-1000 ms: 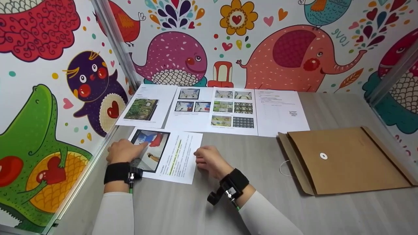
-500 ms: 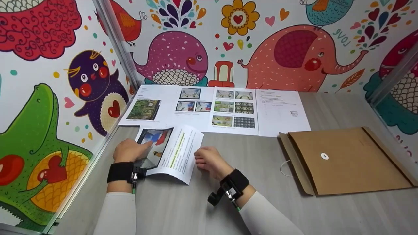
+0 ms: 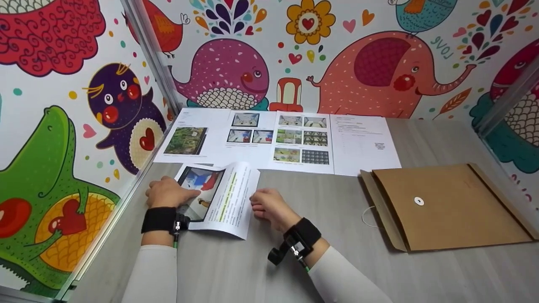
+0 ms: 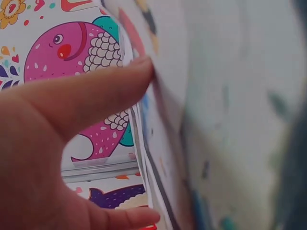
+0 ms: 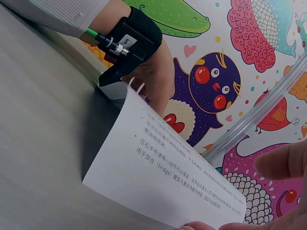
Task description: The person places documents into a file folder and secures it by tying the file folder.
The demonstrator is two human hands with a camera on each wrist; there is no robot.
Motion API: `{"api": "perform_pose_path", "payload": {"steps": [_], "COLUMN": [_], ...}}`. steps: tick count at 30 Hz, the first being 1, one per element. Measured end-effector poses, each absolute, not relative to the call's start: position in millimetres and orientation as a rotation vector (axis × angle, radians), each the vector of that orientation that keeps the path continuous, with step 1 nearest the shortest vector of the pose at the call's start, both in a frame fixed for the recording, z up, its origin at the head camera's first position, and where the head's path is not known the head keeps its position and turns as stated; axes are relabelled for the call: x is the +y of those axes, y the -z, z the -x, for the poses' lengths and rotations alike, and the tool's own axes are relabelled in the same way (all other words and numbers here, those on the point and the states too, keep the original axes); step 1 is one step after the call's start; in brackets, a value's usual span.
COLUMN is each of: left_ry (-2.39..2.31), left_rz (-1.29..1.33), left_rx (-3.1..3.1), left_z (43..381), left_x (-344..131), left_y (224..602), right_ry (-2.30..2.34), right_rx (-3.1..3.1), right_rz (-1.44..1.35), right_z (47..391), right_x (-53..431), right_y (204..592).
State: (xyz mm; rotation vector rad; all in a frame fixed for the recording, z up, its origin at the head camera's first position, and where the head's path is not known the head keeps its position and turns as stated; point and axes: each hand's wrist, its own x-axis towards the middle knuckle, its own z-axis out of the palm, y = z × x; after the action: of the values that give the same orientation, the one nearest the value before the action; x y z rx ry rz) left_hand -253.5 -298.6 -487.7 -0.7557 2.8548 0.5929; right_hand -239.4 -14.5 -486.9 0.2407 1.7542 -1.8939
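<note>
- As the left hand [image 3: 169, 192] sets its outstretched thumb on the sheet [image 3: 225, 195] and the right hand [image 3: 271, 206] seemingly stops the opposite edge, the paper arches above the table [image 3: 236, 269].
- Left-hand pinch: cannot tell; right: loosely curled, gripping nothing.
- Only the right wrist view shows shadow beneath.

1. Curled sheet [image 5: 158, 165]: printed Chinese lines; "左右手传递等小动作可以保留" legible, with "(bridge)" in Latin letters on the line below.
2. Rear wall [image 3: 273, 31]: "LOVE" [image 3: 441, 47], mirror-reversed, near the printed elephant's trunk.
3. White label [image 5: 127, 41] on left wrist device [image 5: 136, 50]: dark marking, unclear.
4. Four flat sheets [image 3: 368, 158] along rear of bench [image 3: 320, 202]: print too small to read.
</note>
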Motion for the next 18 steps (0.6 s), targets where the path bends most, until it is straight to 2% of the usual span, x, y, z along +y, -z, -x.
{"api": "perform_pose_path", "payload": {"steps": [18], "left_ry": [-0.752], "left_rz": [0.457], "left_rx": [2.862], "left_z": [249.8], "left_x": [-307.0], "left_y": [485.7], "right_ry": [1.914], "right_rx": [1.779], "right_rz": [-0.253], "right_z": [239.6], "right_x": [-14.2], "right_y": [489.4]}}
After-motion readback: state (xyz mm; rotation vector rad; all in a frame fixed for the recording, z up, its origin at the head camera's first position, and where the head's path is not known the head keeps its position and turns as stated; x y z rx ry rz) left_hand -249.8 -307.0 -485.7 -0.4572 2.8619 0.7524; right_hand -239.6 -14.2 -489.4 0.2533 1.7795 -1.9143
